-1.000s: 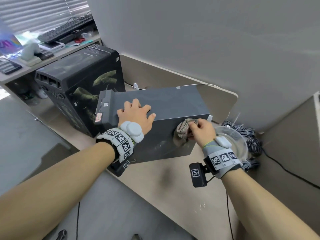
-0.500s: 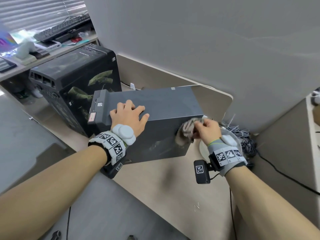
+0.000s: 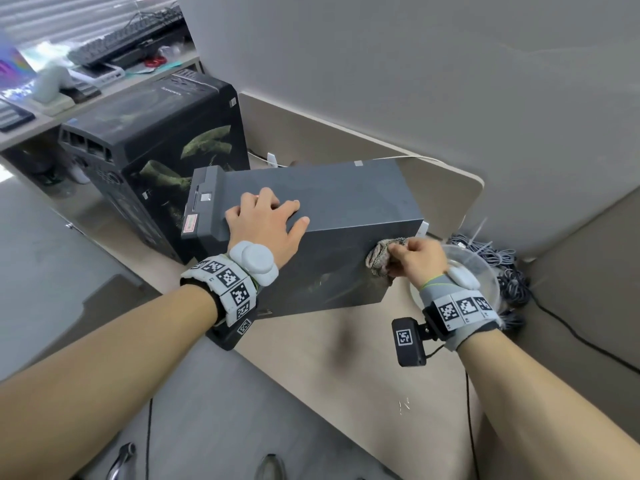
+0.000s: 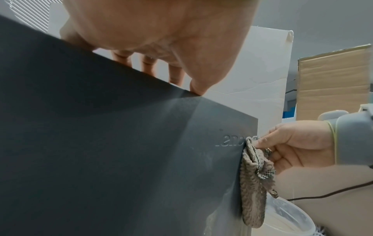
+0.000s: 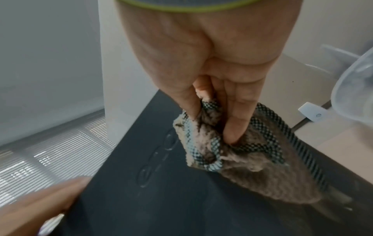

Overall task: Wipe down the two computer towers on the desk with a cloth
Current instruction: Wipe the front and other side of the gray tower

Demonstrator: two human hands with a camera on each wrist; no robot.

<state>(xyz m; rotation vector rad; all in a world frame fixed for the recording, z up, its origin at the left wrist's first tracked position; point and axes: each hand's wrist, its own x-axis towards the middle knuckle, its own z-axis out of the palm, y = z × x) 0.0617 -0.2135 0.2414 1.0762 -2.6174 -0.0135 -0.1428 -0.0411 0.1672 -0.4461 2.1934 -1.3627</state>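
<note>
Beige desk (image 3: pixel 346 382) carries both towers, w/ a pale partition behind it. Black tower (image 3: pixel 152 161) stands at the back left, glossy side showing greenish reflections, vent slots along its top front edge. Grey tower (image 3: pixel 332 202) (image 4: pixel 121 159) (image 5: pixel 161 199) sits just right of it & nearer the person, set at an angle, its front bezel w/ a red sticker pointing left. Embossed lettering shows on its near side panel, partly covered by the cloth.

Clear bowl (image 3: pixel 485 271) (image 4: pixel 292 212) (image 5: pixel 355 89) stands on the desk just beside the grey tower's right end, under the right wrist. Bundle of grey cables (image 3: pixel 509 258) lies behind the bowl by the partition; a black cable runs off to the right.

Left hand (image 3: pixel 266 226) (image 4: pixel 161 36) lies flat on top of the grey tower near its front end, fingers spread & straight, fingertips at the top edge, thumb out to the right. Right hand (image 3: pixel 419 261) (image 4: pixel 296 143) (image 5: pixel 212 63) is at the tower's near side, upper rear corner, thumb & fingers pinching the bunched cloth and pressing it to the panel.

Cloth (image 3: pixel 381 261) (image 4: pixel 254 183) (image 5: pixel 232 151) is brownish-grey w/ a checked woven edge, crumpled; part of it hangs down flat against the panel below the fingers
</note>
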